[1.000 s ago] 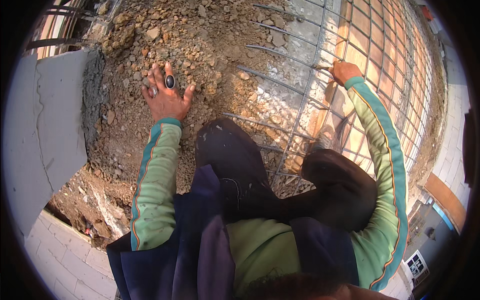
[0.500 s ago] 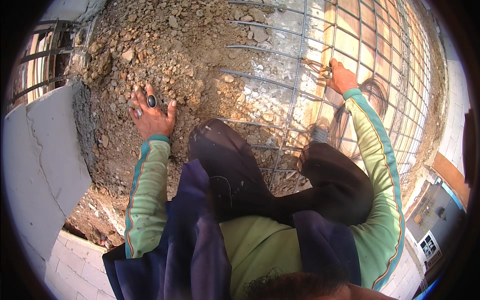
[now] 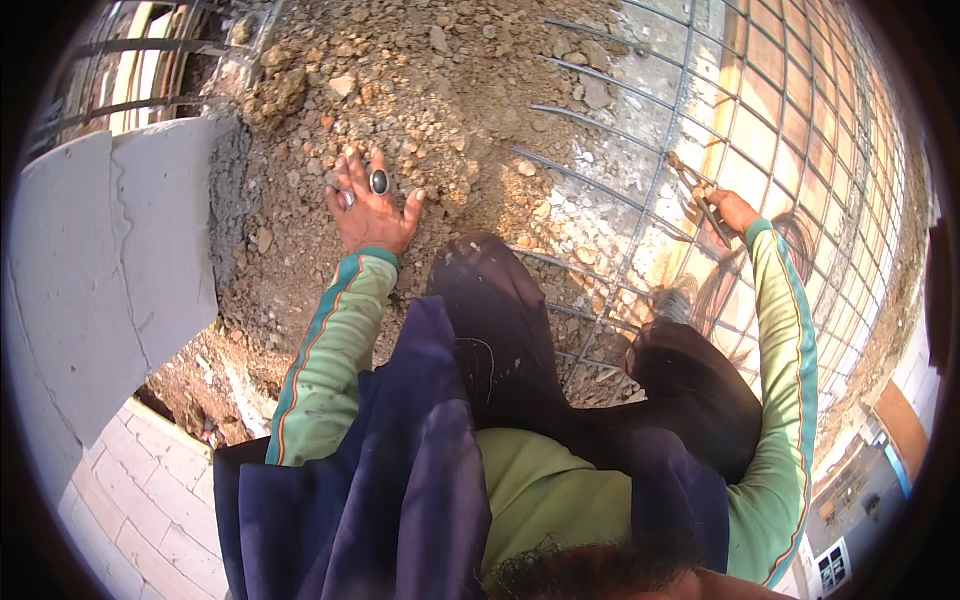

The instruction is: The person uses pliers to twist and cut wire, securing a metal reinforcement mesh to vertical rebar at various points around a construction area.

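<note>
My left hand (image 3: 375, 215) rests palm down on stony soil (image 3: 440, 110), its fingers spread and holding nothing; two rings are on it. In my right hand (image 3: 737, 212) are the handles of metal pincers (image 3: 700, 192), gripped and slanting toward me. The jaws are at a bar crossing of the steel rebar mesh (image 3: 655, 190); whether they bite on wire there is too small to tell. Thin dark wire (image 3: 712, 285) lies in loose loops by my right forearm, partly hidden by it.
Bar ends of the mesh stick out leftward over rubble. Wooden boards (image 3: 765, 75) lie beneath the mesh at right. My knees are bent, with one foot (image 3: 670, 305) among the bars. A pale block wall (image 3: 165, 220) stands left, and a rebar cage (image 3: 150, 50) far left.
The view has shifted, so the scene sits farther right. My right hand has come nearer to me, and the pincers' handles have swung toward me. My left hand stays on the soil.
</note>
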Action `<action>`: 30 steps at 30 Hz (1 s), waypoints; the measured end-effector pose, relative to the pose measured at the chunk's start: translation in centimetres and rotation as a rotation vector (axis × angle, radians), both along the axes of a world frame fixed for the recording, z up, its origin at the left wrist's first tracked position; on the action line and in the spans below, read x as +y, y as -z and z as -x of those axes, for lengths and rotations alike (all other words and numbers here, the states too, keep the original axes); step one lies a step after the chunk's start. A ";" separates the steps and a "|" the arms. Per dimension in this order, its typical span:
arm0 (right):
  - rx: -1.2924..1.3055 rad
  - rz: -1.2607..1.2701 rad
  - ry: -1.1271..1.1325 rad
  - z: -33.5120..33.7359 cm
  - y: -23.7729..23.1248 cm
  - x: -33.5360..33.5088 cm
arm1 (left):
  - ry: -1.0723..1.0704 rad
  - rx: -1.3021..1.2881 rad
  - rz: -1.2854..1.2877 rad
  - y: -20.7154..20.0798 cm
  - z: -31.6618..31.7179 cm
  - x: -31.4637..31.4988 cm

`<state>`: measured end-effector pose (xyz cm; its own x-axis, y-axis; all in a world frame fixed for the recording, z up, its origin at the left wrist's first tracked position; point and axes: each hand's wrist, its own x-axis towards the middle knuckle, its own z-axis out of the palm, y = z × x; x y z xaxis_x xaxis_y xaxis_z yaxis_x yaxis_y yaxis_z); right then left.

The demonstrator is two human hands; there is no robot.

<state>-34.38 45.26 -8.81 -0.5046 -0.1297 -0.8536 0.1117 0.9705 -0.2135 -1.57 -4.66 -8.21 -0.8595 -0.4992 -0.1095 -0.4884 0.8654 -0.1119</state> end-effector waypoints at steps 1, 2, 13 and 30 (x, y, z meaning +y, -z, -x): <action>0.181 -0.057 -0.215 -0.4 0.2 -0.6 | -0.011 0.001 -0.020 -0.4 0.1 -0.5; 0.370 -0.091 -0.352 -1.5 0.2 -1.4 | 0.000 0.013 -0.036 -1.2 0.5 -0.4; -0.140 0.093 0.176 2.6 4.2 4.7 | 0.007 0.148 -0.260 0.1 -1.1 -0.8; -0.400 0.210 0.696 0.7 2.5 5.4 | -0.012 0.106 -0.237 -0.3 -1.4 -0.4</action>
